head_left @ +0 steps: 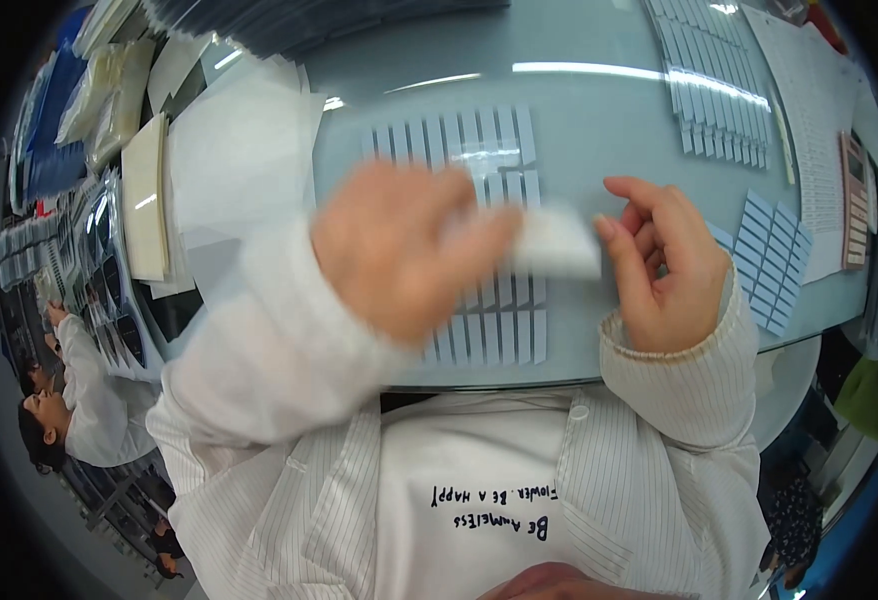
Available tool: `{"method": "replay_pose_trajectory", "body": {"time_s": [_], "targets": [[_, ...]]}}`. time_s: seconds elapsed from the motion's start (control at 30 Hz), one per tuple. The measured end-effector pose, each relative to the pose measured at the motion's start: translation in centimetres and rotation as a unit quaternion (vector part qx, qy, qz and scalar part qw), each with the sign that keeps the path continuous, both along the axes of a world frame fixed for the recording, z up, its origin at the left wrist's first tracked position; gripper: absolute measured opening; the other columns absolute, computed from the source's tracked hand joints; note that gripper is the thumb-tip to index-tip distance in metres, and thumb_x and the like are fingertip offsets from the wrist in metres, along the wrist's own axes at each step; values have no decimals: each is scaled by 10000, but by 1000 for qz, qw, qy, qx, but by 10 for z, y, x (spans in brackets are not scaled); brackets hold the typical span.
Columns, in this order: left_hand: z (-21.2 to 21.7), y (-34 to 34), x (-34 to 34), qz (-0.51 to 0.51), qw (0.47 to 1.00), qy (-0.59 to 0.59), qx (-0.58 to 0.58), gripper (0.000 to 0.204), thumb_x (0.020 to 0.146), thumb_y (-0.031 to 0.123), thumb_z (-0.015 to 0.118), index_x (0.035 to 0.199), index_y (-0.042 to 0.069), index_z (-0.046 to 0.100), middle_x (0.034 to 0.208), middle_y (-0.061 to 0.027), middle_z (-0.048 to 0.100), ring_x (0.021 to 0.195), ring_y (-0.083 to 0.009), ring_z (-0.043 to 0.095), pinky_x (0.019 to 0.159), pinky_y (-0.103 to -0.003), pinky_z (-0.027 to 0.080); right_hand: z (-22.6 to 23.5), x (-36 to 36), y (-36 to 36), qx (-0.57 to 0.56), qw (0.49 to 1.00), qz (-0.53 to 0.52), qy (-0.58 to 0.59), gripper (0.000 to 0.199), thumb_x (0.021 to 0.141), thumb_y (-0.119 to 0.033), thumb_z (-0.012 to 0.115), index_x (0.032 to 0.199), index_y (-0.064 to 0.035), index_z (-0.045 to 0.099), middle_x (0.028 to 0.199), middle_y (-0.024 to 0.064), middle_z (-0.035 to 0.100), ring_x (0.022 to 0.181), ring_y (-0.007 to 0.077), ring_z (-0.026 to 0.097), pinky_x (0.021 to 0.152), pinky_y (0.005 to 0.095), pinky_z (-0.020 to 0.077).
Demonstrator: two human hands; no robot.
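Observation:
Over the middle of the table my left hand [409, 250] is smeared by motion. Its thumb and fingers are closed on a small white flat piece [559, 243], whose material I cannot make out. To the right, my right hand [664, 265] has its thumb and forefinger apart and its other fingers curled, with nothing seen between them. Its thumb tip is close to the white piece's right end. Beneath my left hand lie rows of narrow grey-blue strips [504, 338], partly hidden by that hand and the white piece.
The glass-topped table [599, 130] also bears overlapping strips [714, 85] at the far right and a sheet of small blue-grey pieces [774, 255] nearer. White paper sheets [244, 150] and plastic-wrapped packs [119, 95] are at left. A person in white [109, 420] sits beyond.

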State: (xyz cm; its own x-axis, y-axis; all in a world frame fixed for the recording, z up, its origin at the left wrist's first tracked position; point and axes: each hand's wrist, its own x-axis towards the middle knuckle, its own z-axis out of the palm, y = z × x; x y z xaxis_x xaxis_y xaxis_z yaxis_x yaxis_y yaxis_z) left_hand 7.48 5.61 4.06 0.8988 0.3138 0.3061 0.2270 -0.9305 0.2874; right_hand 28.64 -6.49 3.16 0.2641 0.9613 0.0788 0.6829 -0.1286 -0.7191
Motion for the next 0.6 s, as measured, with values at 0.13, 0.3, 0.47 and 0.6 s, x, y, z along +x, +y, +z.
{"method": "replay_pose_trajectory", "body": {"time_s": [0.13,0.3,0.47,0.6], "targets": [[3,-57,-22,-6,999,0,40,426,682,85,691,1107,71,728,846,-84,638,656,-190,554,574,-323,410,6,-4,0,-11,1000,17,1,272,876,30,671,1147,29,647,763,52,553,547,79,471,510,222,379],[7,-19,-4,30,997,30,59,387,699,58,666,1080,80,732,802,-72,627,638,-192,548,574,-321,415,9,1,0,-31,999,17,-5,292,870,37,667,1161,30,637,759,61,545,530,87,471,502,227,377],[-2,38,20,85,993,-13,83,392,664,-7,643,1037,75,733,749,-69,589,627,-233,553,577,-347,439,9,-3,2,-38,999,16,3,314,866,42,674,1177,38,630,759,62,536,522,88,462,505,220,371],[-6,44,21,86,991,-24,103,405,635,-35,644,1014,72,739,743,-74,581,619,-252,550,573,-356,448,6,-1,3,-26,999,29,2,316,870,38,676,1183,43,628,757,62,531,526,85,460,505,217,368]]}}
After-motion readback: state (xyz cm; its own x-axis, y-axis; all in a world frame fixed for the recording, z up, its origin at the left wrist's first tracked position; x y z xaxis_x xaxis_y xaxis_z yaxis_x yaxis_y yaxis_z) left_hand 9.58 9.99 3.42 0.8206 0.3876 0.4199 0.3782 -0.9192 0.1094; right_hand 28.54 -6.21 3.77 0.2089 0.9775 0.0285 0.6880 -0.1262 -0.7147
